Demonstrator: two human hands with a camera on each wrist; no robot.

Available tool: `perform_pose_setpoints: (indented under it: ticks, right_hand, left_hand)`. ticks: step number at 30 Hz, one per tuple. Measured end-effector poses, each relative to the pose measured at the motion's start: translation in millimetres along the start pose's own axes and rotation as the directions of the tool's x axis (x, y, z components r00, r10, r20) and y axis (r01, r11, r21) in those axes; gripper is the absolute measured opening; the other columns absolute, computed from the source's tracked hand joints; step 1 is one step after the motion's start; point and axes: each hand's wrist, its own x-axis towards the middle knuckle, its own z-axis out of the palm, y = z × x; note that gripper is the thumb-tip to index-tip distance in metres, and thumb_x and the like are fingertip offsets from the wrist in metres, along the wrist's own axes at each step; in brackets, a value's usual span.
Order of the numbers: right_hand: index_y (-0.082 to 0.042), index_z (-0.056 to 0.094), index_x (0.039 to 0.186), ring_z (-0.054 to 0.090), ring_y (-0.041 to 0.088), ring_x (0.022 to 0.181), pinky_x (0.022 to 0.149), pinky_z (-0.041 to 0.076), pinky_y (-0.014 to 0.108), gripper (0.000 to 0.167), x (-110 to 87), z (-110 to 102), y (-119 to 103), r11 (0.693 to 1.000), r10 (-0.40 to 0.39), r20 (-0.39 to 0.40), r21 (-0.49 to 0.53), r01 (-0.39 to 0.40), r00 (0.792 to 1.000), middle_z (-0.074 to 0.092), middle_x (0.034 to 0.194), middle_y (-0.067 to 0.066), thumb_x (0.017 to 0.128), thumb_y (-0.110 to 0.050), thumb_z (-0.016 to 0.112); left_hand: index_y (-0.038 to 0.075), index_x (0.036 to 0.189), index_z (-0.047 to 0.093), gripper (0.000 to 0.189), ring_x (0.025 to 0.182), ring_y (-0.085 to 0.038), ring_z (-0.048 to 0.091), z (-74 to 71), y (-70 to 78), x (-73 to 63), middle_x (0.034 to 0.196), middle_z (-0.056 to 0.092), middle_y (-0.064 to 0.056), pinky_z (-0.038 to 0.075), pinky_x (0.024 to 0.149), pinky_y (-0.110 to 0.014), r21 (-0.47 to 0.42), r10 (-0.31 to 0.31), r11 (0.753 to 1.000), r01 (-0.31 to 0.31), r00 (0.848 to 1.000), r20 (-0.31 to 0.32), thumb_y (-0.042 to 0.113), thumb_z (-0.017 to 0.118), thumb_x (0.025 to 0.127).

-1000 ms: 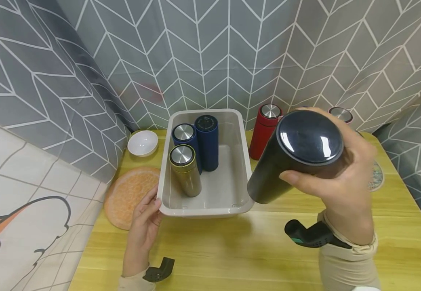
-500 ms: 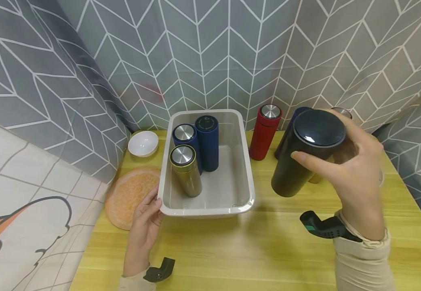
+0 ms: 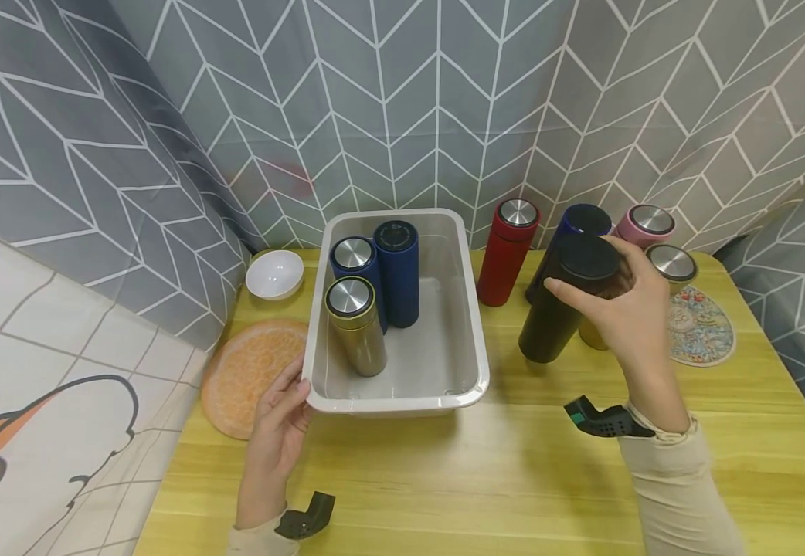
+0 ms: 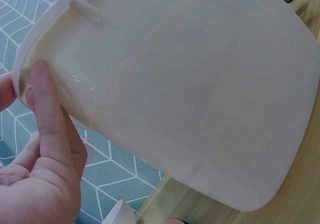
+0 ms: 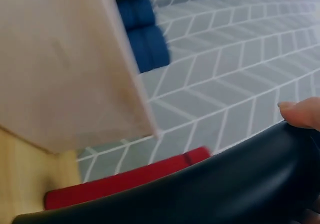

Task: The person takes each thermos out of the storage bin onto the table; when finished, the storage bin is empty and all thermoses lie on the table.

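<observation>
A black thermos is in my right hand, gripped near its lid between thumb and fingers. It leans slightly, right of the grey-white plastic bin; whether its base touches the table I cannot tell. My left hand pinches the bin's rim at the near left corner, thumb on top and fingers beneath, as the left wrist view shows. Inside the bin stand two blue thermoses, one taller and one shorter, with a gold thermos before them. The bin's right half shows bare floor.
Behind the black thermos stand a red thermos, a dark blue one, a pink one and a gold one. A white bowl, an orange round mat and a patterned mat lie on the table.
My right hand has lowered the black thermos toward the table, away from the bin's edge, uncovering the thermoses behind it. My left hand stays on the rim.
</observation>
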Motion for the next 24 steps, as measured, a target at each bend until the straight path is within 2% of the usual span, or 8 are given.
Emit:
perform_pose_setpoints:
  ticks: [4,8,15,21,24]
  right_hand:
    - [-0.02,0.061,0.131,0.065,-0.001,0.094,0.079,0.052,0.007,0.07,5.6,5.1,16.1,0.999,0.01,-0.032,-0.047,-0.011,0.999,0.067,0.108,-0.019,0.068,-0.01,0.091]
    - [-0.02,0.06,0.13,0.063,-0.001,0.098,0.082,0.05,0.008,0.07,9.5,8.4,26.9,0.998,0.026,-0.055,-0.047,-0.028,0.998,0.065,0.109,-0.018,0.068,-0.01,0.091]
    - [-0.017,0.061,0.128,0.059,-0.004,0.101,0.085,0.046,0.008,0.07,13.6,10.5,39.5,0.995,-0.011,-0.104,-0.102,0.001,0.994,0.063,0.11,-0.018,0.066,-0.011,0.092]
    - [-0.016,0.06,0.129,0.059,-0.004,0.101,0.086,0.047,0.008,0.068,16.7,9.5,51.0,0.995,-0.012,-0.124,-0.098,0.0,0.992,0.061,0.109,-0.02,0.068,-0.012,0.091]
    - [-0.016,0.059,0.129,0.059,-0.004,0.1,0.085,0.048,0.008,0.068,18.2,9.4,54.5,0.996,0.001,-0.132,-0.086,-0.012,0.991,0.061,0.109,-0.019,0.069,-0.012,0.091]
  left_hand:
    - [0.008,0.136,0.059,0.047,0.105,-0.008,0.07,-0.4,-1.3,0.3,0.127,0.069,-0.002,0.059,0.084,-0.015,0.002,-0.003,1.0,0.003,1.0,-0.005,-0.011,0.034,0.101]
    - [0.008,0.136,0.059,0.047,0.105,-0.008,0.07,-0.9,-1.8,0.1,0.127,0.069,-0.002,0.06,0.084,-0.016,0.001,-0.005,1.0,0.005,1.0,-0.006,-0.011,0.034,0.101]
    - [0.008,0.137,0.059,0.047,0.105,-0.008,0.069,-1.2,-1.6,0.4,0.126,0.069,-0.002,0.059,0.083,-0.015,0.006,-0.007,1.0,0.007,1.0,-0.006,-0.01,0.034,0.101]
    - [0.007,0.137,0.058,0.047,0.106,-0.008,0.069,-2.3,-1.8,0.9,0.128,0.068,-0.002,0.059,0.084,-0.016,-0.008,-0.011,1.0,0.011,1.0,0.016,-0.01,0.033,0.102]
    - [0.008,0.137,0.058,0.047,0.105,-0.008,0.069,-2.2,-1.2,0.9,0.127,0.068,-0.002,0.06,0.084,-0.016,0.005,-0.012,1.0,0.012,1.0,0.008,-0.01,0.034,0.102]
